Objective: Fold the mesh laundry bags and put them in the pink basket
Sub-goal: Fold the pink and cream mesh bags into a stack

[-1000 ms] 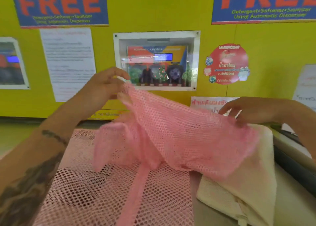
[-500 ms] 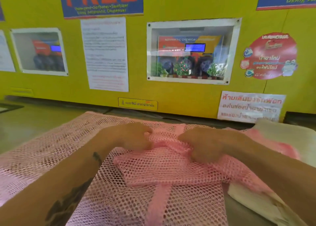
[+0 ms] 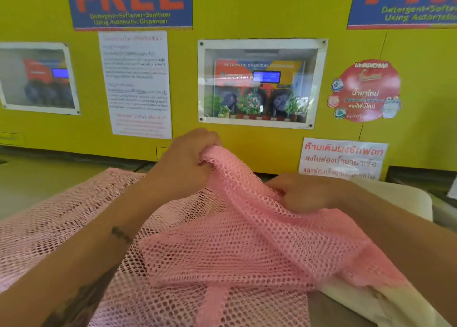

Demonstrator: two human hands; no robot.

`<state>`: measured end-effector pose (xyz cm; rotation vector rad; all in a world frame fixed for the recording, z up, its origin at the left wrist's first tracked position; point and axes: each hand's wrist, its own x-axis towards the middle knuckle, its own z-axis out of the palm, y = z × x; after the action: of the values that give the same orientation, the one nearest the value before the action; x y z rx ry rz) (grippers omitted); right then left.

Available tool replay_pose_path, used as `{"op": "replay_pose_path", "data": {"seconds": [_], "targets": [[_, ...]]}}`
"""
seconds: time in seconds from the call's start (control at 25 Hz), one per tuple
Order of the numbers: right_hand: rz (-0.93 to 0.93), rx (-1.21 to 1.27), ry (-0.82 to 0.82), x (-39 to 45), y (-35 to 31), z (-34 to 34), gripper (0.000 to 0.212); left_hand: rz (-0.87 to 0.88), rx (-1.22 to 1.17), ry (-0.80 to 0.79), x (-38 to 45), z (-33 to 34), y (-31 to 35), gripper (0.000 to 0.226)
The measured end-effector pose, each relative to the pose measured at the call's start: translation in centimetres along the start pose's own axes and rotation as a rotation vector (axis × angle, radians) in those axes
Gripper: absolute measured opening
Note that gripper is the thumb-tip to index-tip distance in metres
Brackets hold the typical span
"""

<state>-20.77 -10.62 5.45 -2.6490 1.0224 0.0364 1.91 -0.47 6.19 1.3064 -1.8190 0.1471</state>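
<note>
A pink mesh laundry bag [image 3: 247, 247] lies bunched in front of me, its flat pink strap hanging toward the lower edge. My left hand [image 3: 185, 158] grips the bag's far edge and holds it raised. Lower and to the right, my right hand [image 3: 301, 193] grips the same bag, fingers curled into the mesh. Under it a second, paler pink mesh bag [image 3: 49, 227] is spread flat to the left. The pink basket is not in view.
A cream cloth bag [image 3: 400, 200] lies on the right, partly under the pink mesh. Straight ahead stands a yellow wall [image 3: 247, 10] with posters and a windowed dispenser panel [image 3: 259, 84]. Grey floor [image 3: 37, 178] shows at the left.
My left hand has lifted the bag's far edge up off the pile. The right hand stayed low, still gripping the mesh. The view moved slightly closer.
</note>
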Motion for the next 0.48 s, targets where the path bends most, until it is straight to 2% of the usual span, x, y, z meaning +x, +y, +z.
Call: {"op": "replay_pose_path", "data": {"seconds": [0.08,0.12,0.2,0.28,0.32,0.4,0.48], "targets": [[-0.009,-0.069,0.078,1.2,-0.1,-1.1,0.014,-0.029,0.082,0.040,-0.2,-2.4,0.1,0.021],[0.003,-0.127,0.170,2.0,-0.2,-2.2,0.011,-0.093,0.145,0.014,-0.5,-4.0,0.0,0.023],[0.009,-0.167,0.423,3.5,-0.8,-4.9,0.019,-0.268,0.271,-0.123,-1.3,-7.7,-0.3,0.027],[-0.014,-0.141,0.629,5.3,-1.9,-6.9,0.015,-0.384,0.277,-0.255,-2.7,-11.3,-0.8,0.020],[-0.037,-0.154,0.668,6.1,-2.9,-7.2,0.009,-0.443,0.208,-0.295,-3.6,-12.9,-0.8,0.018],[-0.101,-0.185,0.641,7.4,-5.2,-6.3,0.006,-0.584,0.034,-0.367,-5.3,-15.4,-0.6,0.033],[-0.221,-0.142,0.619,8.0,-8.0,-4.3,0.020,-0.674,0.025,-0.353,-6.4,-15.8,-0.7,0.042]]}}
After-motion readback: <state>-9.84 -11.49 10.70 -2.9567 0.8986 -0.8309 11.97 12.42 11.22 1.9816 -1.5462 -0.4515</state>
